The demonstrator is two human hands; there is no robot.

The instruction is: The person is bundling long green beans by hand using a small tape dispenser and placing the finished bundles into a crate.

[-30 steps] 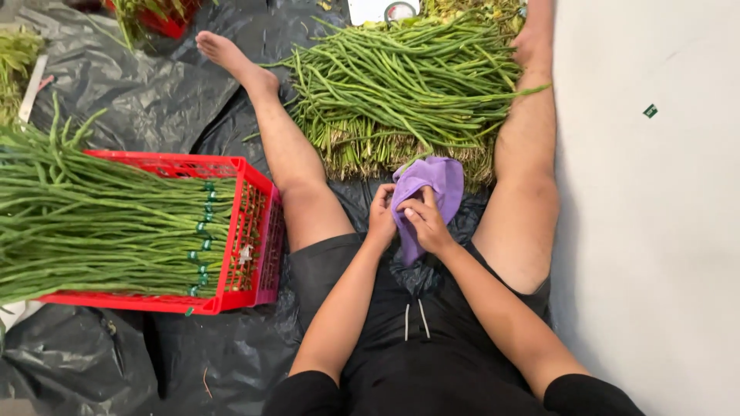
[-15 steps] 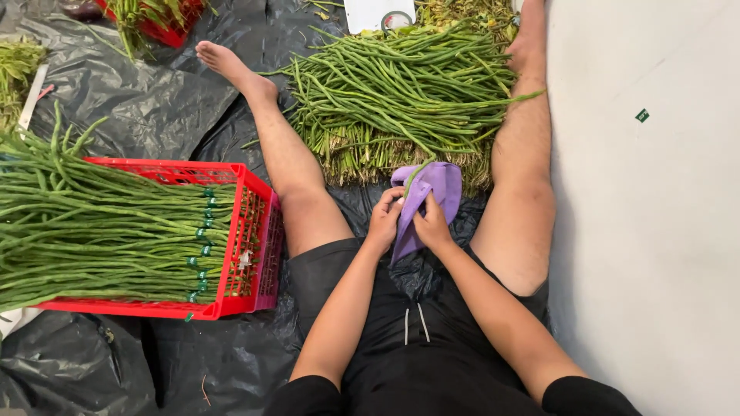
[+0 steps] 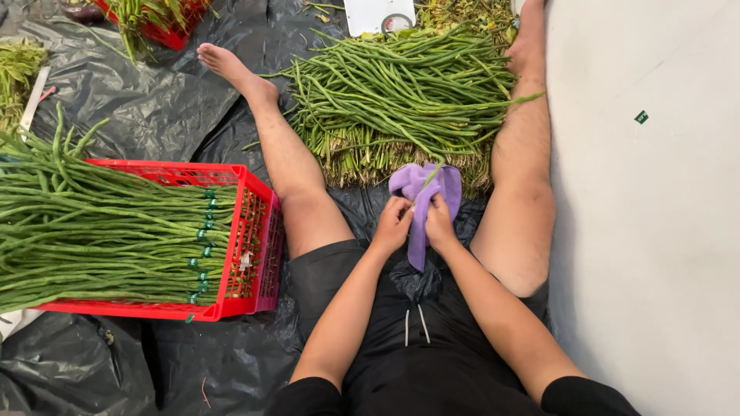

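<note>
I sit on the floor with my legs spread. Both hands meet between my thighs on a purple cloth [image 3: 424, 199]. My left hand [image 3: 391, 225] grips its left side and my right hand [image 3: 438, 223] pinches its middle, with a thin green bean stalk sticking up from between them. Just beyond the cloth lies a big loose pile of long green beans [image 3: 401, 92], spread between my legs.
A red plastic crate [image 3: 247, 254] at my left holds bundled long beans tied with green bands. Black plastic sheeting [image 3: 154, 108] covers the floor. A white board with a tape roll [image 3: 381, 15] lies at the far edge. Bare pale floor [image 3: 655, 231] is at the right.
The cloth has been drawn narrower and more upright between my hands. My hands shifted slightly on it; the bean stalk now pokes up from the fold.
</note>
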